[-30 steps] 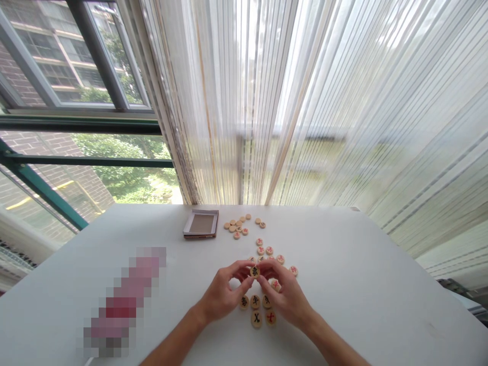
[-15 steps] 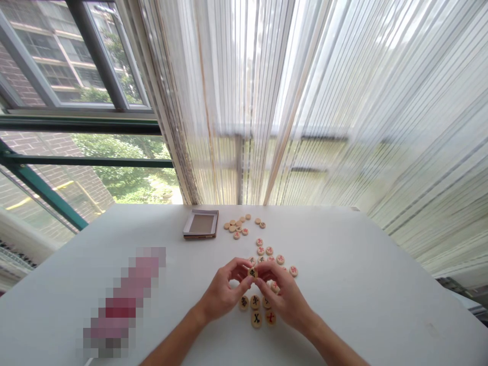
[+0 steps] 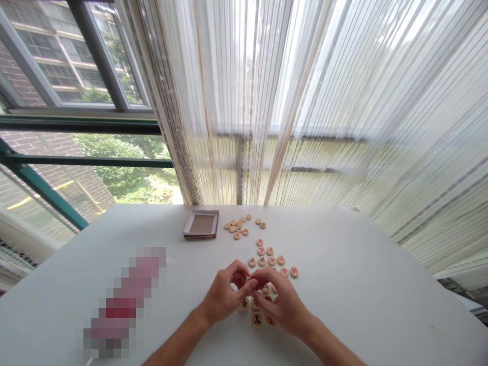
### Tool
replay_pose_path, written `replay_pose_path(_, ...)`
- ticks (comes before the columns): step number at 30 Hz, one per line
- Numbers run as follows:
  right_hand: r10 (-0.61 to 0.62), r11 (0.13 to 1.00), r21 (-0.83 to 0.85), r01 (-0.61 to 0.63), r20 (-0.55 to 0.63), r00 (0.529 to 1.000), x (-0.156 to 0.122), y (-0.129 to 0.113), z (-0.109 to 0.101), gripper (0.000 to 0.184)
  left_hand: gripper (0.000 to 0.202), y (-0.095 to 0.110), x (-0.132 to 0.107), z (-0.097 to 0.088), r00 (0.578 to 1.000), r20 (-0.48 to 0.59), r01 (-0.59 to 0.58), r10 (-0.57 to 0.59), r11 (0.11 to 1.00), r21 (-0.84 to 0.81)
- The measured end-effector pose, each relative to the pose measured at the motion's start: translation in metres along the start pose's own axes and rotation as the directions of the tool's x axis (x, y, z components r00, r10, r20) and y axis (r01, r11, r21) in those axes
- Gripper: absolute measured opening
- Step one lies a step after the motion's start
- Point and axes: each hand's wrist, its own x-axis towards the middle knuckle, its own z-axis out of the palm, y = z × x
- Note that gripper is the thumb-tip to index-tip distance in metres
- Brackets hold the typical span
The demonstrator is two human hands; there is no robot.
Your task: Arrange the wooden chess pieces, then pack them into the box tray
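From where I'm standing, the left hand (image 3: pixel 224 292) and the right hand (image 3: pixel 284 297) are meeting over the white bench (image 3: pixel 343 305), thumbs and fingertips pinching nearly closed in one shared grip. They seem to be holding a small round piece (image 3: pixel 248 278), though only a pale sliver is showing, so I can't tell which way its face is turning. Being a disc, it isn't offering a long axis; it is sitting right between the two hands, neither one clearly nearer. Just on the wearer's side of the grip, a black-marked disc (image 3: pixel 244 304) is lying near the left thumb, and an X-marked disc (image 3: pixel 256 319) is resting a little closer to the wearer. The right hand is partly covering other discs. Beyond the grip, red-marked discs (image 3: pixel 281 260) are spreading ahead and rightward, plain-topped discs (image 3: pixel 233 223) are clustering farther off, and a shallow box (image 3: pixel 202 224) is lying ahead and leftward.
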Motion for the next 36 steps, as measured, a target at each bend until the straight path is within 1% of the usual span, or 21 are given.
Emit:
replay_pose_path(7, 0.019, 0.999, -0.036, -0.019, -0.002, 1.000, 0.0004, 0.0029, 0.0000, 0.016, 0.021, 0.0039, 0.0005, 0.0005, 1.000, -0.021, 0.001, 0.000, 0.998, 0.063)
replay_pose_path(12, 0.024, 0.999, -0.028, -0.024, -0.016, 1.000, 0.0009, 0.0039, -0.0008, 0.016, 0.021, 0.0047, 0.0005, 0.0000, 1.000, -0.010, -0.024, 0.024, 0.999, 0.040)
replay_pose_path(16, 0.026, 1.000, -0.007, -0.026, -0.018, 0.999, 0.0021, 0.0036, -0.0015, 0.016, 0.022, 0.0036, -0.0002, -0.0009, 1.000, 0.002, -0.021, 0.021, 1.000, 0.017)
replay_pose_path(23, 0.043, 0.998, 0.045, -0.040, -0.058, 0.997, 0.0033, 0.0031, -0.0020, 0.017, 0.023, 0.0047, -0.0004, -0.0030, 0.997, 0.054, -0.050, 0.050, 0.999, -0.002)
replay_pose_path(28, 0.051, 0.997, 0.069, -0.047, -0.066, 0.997, 0.0043, 0.0036, -0.0022, 0.018, 0.026, 0.0067, 0.0001, -0.0022, 0.997, 0.034, -0.073, 0.072, 0.997, 0.014)
replay_pose_path(36, 0.048, 0.994, 0.105, -0.041, -0.063, 0.997, 0.0048, -0.0004, -0.0025, 0.022, 0.027, 0.0050, 0.0002, -0.0015, 0.998, 0.006, -0.070, 0.070, 0.997, 0.027)
